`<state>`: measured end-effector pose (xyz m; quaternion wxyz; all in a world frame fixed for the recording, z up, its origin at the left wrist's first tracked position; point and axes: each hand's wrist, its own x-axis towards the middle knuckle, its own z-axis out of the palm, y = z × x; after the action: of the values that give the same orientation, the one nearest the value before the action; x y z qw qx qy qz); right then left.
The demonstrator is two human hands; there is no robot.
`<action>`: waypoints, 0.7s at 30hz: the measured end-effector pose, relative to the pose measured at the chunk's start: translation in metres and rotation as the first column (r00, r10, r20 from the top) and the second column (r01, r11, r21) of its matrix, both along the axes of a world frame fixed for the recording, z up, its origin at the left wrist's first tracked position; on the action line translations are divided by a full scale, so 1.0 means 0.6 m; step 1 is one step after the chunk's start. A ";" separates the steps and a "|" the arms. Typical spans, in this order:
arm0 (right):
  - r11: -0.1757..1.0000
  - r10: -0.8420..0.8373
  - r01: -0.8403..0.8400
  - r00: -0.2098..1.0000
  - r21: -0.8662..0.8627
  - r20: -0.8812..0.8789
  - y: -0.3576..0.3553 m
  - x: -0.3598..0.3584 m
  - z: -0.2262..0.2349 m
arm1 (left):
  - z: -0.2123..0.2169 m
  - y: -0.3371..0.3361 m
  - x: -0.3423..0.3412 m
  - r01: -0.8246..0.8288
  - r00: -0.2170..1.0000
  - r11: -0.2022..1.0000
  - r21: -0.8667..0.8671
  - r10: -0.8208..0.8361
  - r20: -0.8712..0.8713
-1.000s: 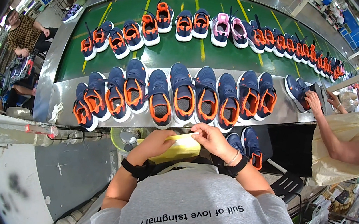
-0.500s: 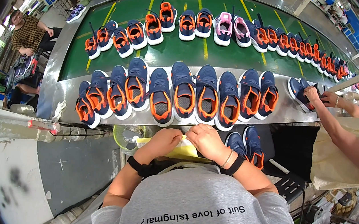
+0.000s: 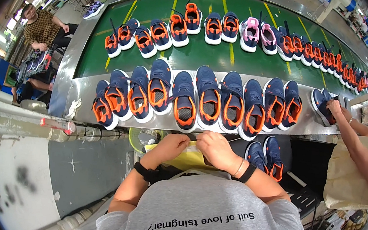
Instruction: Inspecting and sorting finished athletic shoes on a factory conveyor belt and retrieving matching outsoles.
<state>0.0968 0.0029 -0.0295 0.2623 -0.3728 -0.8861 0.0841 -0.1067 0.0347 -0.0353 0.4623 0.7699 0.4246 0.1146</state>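
My left hand and my right hand are close together in front of my chest, at the near edge of the metal ledge. Both have their fingers pinched; whatever is in them is too small or hidden. Beneath them spreads a yellow sheet-like piece, with a pale strip by my left hand. Just beyond stands a row of navy sneakers with orange linings and white soles, openings toward me. Another navy pair sits lower, to the right of my right hand.
A green conveyor belt beyond the metal ledge carries more navy sneakers and a pink-lined pair. At the right, a co-worker's hands touch a navy shoe. A green-rimmed bin and pipes are on the left.
The whole view has shifted, so the scene sits farther right in the picture. My hands keep nearly the same pinched pose, close together over the yellow piece.
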 end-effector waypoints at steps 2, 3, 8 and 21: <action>0.964 -0.171 0.106 0.950 -0.243 -0.261 0.012 -0.015 0.016 | -0.011 0.019 -0.030 0.032 0.997 0.997 0.075 -0.027 -0.072; 0.931 -0.303 0.198 0.888 -0.308 -0.347 0.021 -0.026 0.018 | -0.014 0.027 -0.044 0.059 0.988 0.987 0.147 -0.037 -0.149; 0.659 -0.671 0.272 0.633 -0.701 -0.385 0.067 -0.070 -0.013 | -0.016 0.073 -0.099 0.234 0.952 0.947 0.221 -0.176 -0.252; 0.410 -0.827 0.869 0.482 -0.277 0.289 0.132 -0.191 -0.061 | -0.101 0.129 -0.130 0.502 0.864 0.760 0.412 -0.461 -0.201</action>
<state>-0.0179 0.0820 -0.0660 0.1415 -0.8171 -0.5511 0.0926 -0.1845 0.1122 -0.0957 0.2654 0.9430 0.1936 0.0534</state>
